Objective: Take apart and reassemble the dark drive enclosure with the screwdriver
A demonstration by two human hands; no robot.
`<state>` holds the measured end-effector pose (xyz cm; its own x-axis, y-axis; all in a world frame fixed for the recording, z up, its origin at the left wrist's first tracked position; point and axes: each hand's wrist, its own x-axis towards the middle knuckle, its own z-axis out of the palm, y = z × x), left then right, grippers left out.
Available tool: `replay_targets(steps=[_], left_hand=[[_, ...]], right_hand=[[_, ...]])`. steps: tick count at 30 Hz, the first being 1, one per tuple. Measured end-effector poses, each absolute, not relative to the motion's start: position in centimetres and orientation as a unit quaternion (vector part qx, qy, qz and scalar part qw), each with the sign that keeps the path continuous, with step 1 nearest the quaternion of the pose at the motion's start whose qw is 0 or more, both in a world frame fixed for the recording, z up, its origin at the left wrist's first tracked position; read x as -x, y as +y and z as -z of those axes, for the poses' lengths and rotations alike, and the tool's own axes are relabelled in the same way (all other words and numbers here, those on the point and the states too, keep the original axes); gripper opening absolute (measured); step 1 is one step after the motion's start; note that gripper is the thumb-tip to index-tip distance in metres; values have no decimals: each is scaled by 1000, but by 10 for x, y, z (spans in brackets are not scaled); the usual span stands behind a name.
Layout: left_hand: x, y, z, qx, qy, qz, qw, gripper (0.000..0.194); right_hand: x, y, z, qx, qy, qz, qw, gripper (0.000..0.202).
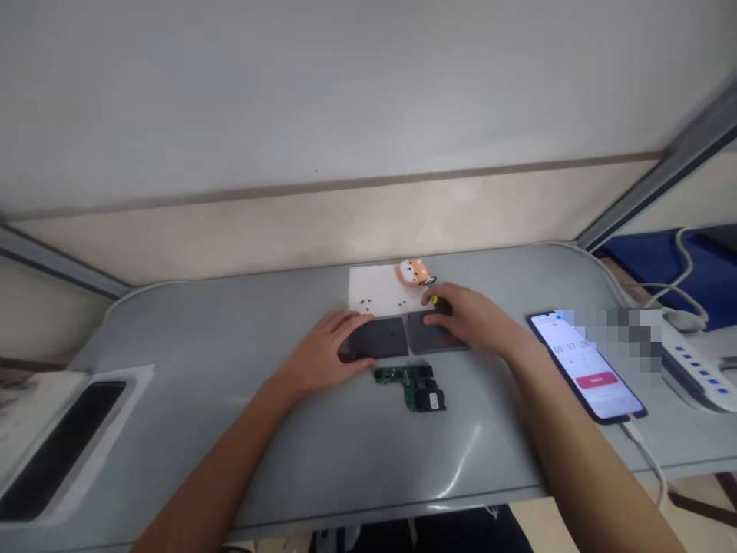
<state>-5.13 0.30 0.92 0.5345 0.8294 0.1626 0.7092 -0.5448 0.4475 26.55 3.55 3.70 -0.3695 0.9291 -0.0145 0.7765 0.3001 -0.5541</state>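
My left hand [328, 349] spans the left end of a dark flat cover [383, 338], thumb on the near edge and fingers on the far edge. Beside it, split by a narrow gap, lies a second dark flat cover [423, 338]. My right hand [464, 313] is curled over that second cover, holding a small yellow-and-black tool [436, 300], perhaps a screwdriver, mostly hidden by the fingers. A green circuit board [410, 384] with black parts rests just in front of the covers. Several tiny dark pieces, probably screws [367, 304], lie on a white paper [374, 284] behind.
An orange-and-white animal-faced case [413, 272] sits on the paper's back right. At right are a lit, cabled phone [593, 369] and a white power strip [702, 372]. Another dark phone-shaped object [63, 445] lies on papers at left. A wall panel [322, 223] borders the grey table [230, 330].
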Motion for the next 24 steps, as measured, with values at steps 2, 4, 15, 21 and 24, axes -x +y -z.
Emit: replay_targets(steps=[2,4,15,21,24], left_hand=[[52,3,-9,-863,440,-187,162,65],[52,3,-9,-866,435,-191,157,65],[53,0,-13,-877,426,-181,132,61],[56,1,-9,-882,423,-170,120,62],[56,0,-9,-880,427,-166,123,61]], right_hand=[[-266,36,-35,537,-792,-243,161,24],[-266,37,-34,531,-796,-237,167,22],[-266,39,-32,515,-806,-232,177,21],[-267,37,-35,532,-781,-273,182,23],[-266,38,-36,529,-790,-255,175,22]])
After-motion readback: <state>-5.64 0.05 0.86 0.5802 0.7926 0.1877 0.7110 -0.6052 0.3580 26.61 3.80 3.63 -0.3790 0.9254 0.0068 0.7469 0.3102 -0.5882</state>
